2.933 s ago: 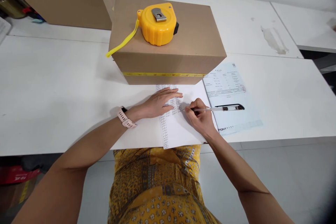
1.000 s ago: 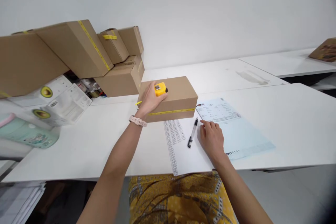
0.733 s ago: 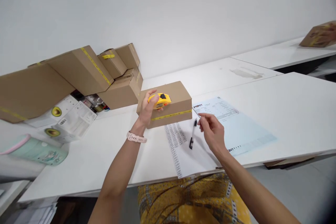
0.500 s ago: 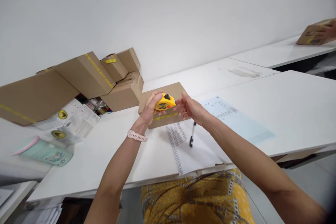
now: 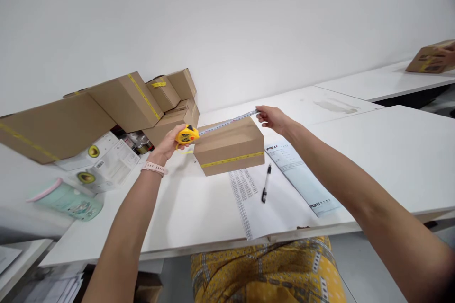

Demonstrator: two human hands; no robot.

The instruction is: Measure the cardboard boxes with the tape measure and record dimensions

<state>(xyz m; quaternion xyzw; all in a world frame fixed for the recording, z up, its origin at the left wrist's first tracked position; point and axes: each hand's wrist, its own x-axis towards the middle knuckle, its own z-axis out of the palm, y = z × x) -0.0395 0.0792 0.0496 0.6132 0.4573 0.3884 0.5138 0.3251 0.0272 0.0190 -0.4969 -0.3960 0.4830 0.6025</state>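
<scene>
A brown cardboard box (image 5: 229, 147) with a yellow strip of tape stands on the white table (image 5: 373, 161). My left hand (image 5: 167, 144) grips the yellow tape measure case (image 5: 186, 135) just left of the box's far top edge. My right hand (image 5: 272, 117) pinches the end of the tape blade (image 5: 227, 122) past the box's right far corner. The blade stretches along the box's top back edge between both hands. A black pen (image 5: 266, 183) lies on a white printed sheet (image 5: 270, 203) in front of the box, beside a pale blue form (image 5: 302, 175).
Several taped cardboard boxes (image 5: 117, 104) are stacked at the back left, over white avocado-printed packs (image 5: 95, 161). A mint green container (image 5: 67, 199) lies at the far left. On a far right table, another person's hand (image 5: 448, 55) holds a box (image 5: 428, 57).
I put down the pen, lifted the tape measure off the box with my left hand, and my right hand pulled the blade out to the right across the box top.
</scene>
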